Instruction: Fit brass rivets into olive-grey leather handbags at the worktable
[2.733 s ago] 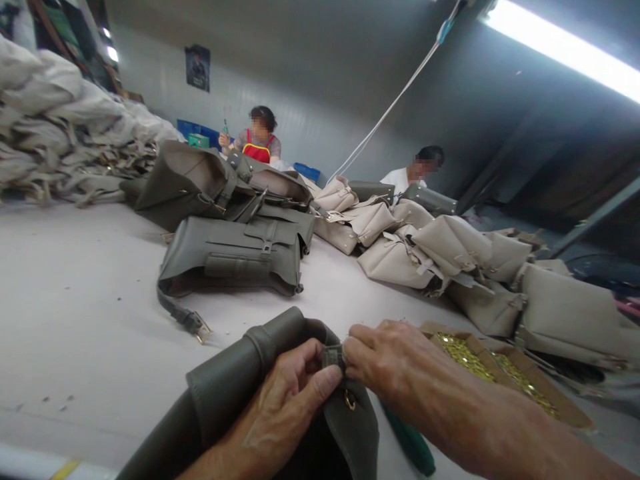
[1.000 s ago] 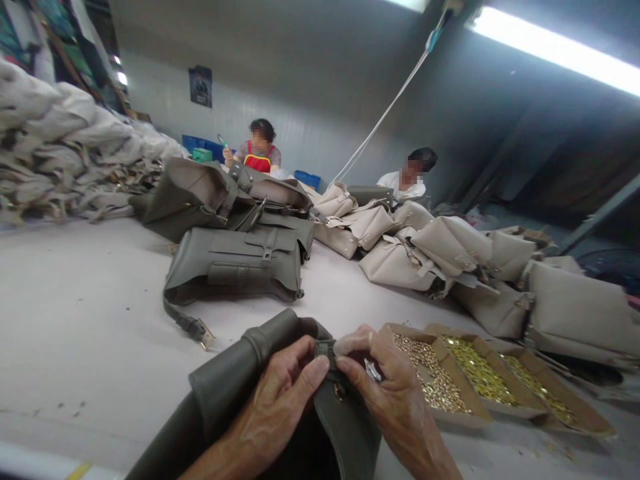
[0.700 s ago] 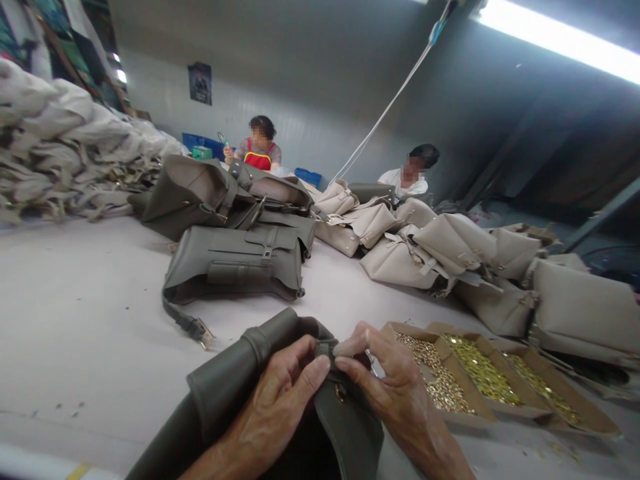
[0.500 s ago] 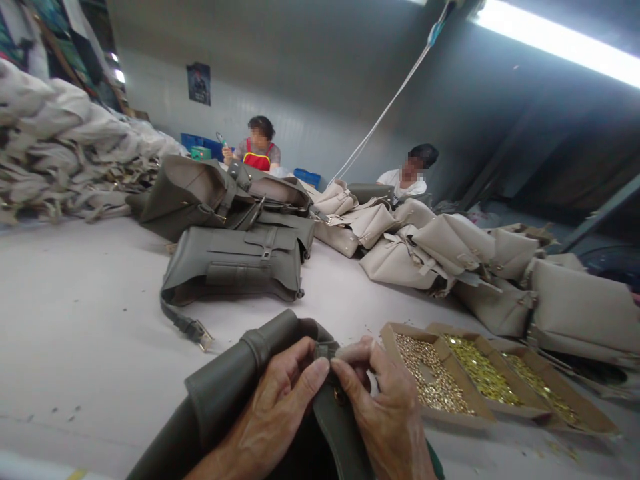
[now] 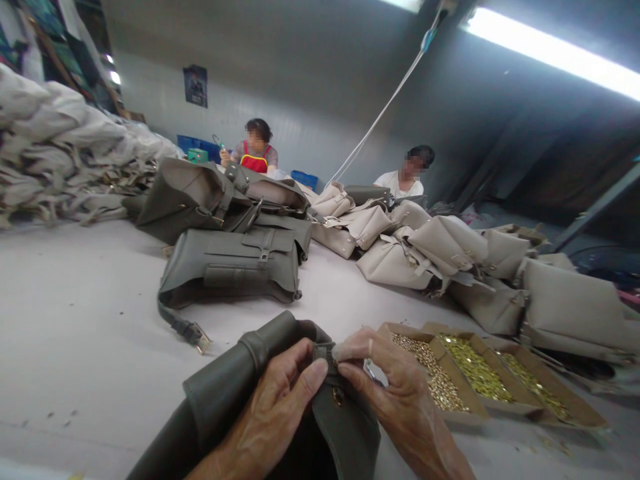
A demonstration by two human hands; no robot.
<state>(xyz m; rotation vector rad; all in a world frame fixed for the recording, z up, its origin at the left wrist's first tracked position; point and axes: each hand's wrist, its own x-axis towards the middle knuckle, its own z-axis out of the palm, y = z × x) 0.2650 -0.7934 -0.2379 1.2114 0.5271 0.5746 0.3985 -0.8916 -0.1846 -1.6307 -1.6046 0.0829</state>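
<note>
A dark grey-green leather bag (image 5: 215, 400) lies in front of me at the bottom of the view. My left hand (image 5: 275, 400) is closed on its upper edge, thumb pressing a small strap tab (image 5: 323, 352) near the opening. Beside that tab, my right hand (image 5: 400, 380) pinches with thumb and index finger; whatever is between the tips is too small to name. Something shiny and metallic (image 5: 375, 372) shows under the right index finger. Below the fingers, a gold-coloured metal fitting (image 5: 338, 396) sits on the bag's side panel.
Open cardboard trays of small gold metal parts (image 5: 475, 367) stand to my right. Finished-looking grey-green bags (image 5: 235, 263) lie ahead, and beige bags (image 5: 400, 260) are heaped behind right. Pale straps (image 5: 60, 153) pile up at left. Two people (image 5: 257, 150) work across the table.
My right hand has shifted slightly right and turned, its fingertips drawing a little away from my left thumb. More of the bag's side panel shows. My left hand keeps its hold.
</note>
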